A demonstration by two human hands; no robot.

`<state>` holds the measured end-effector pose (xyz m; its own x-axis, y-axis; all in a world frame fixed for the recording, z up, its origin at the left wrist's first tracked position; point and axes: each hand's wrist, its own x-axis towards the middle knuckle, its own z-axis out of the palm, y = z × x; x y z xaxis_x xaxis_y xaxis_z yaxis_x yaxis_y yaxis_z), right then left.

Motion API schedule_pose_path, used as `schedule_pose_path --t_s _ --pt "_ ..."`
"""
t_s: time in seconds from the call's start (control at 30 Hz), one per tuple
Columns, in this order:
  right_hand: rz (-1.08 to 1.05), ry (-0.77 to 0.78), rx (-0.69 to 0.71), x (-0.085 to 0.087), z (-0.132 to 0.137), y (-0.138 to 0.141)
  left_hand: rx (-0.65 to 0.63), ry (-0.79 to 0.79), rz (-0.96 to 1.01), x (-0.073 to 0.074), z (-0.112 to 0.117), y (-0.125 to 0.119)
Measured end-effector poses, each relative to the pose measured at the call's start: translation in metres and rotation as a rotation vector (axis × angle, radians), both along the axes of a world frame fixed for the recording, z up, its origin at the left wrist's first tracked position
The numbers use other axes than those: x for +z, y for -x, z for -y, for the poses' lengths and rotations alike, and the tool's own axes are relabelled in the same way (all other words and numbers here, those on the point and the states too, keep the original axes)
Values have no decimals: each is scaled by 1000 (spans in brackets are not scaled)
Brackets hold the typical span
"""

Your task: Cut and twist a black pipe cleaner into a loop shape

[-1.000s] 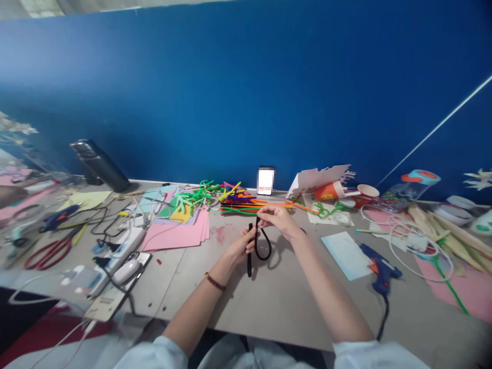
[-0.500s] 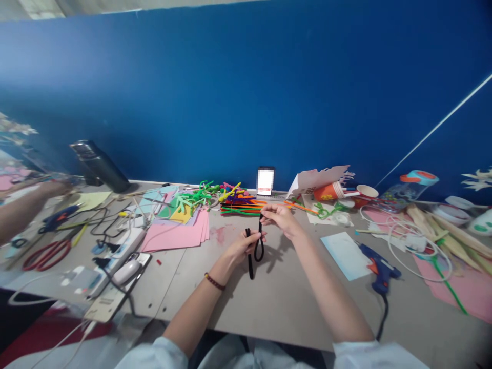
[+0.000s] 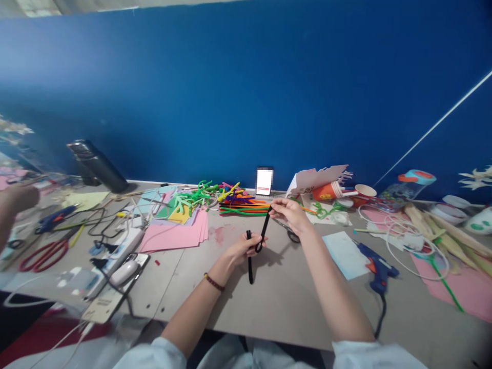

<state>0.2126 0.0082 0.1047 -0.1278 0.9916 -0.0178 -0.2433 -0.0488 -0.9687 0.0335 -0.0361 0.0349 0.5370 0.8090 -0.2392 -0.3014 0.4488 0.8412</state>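
Note:
Black pipe cleaners (image 3: 250,270) are pinched between the thumb and fingers of my left hand (image 3: 246,245), one end hanging below it and short ends poking up above. My right hand (image 3: 286,211) pinches the upper end of a black length (image 3: 266,225) and holds it taut, slanting up and right from my left fingers. A small loop (image 3: 259,248) shows just under the left fingertips. Behind my hands lies a bundle of coloured pipe cleaners (image 3: 244,209). Under my right wrist, a dark-handled tool, perhaps scissors (image 3: 293,236), is partly hidden.
Pink paper (image 3: 172,236) and a white power strip (image 3: 117,259) lie left, with red-handled scissors (image 3: 44,255) beyond. A blue glue gun (image 3: 380,271) lies right beside light-blue paper (image 3: 346,253). A phone (image 3: 264,180) leans on the blue wall. Another person's hand (image 3: 21,200) is far left.
My right hand has moved right and slightly up, drawing the black length straight. The loop below my left fingers has shrunk. The dark-handled tool has come into sight. The other person's hand has moved left.

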Motion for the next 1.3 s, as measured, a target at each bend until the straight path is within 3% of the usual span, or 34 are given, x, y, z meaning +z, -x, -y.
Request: schedule_pose_path --t_s 0.23,1.03,1.3 --pt "-18 1 -43 8 1 -8 6 16 -5 1 1 -1" --pt "-9 -12 -82 5 -3 -17 35 -40 -23 -8 -1 -1" --pt "-24 -27 -72 2 -8 -23 44 -4 -22 -1 0 -2"
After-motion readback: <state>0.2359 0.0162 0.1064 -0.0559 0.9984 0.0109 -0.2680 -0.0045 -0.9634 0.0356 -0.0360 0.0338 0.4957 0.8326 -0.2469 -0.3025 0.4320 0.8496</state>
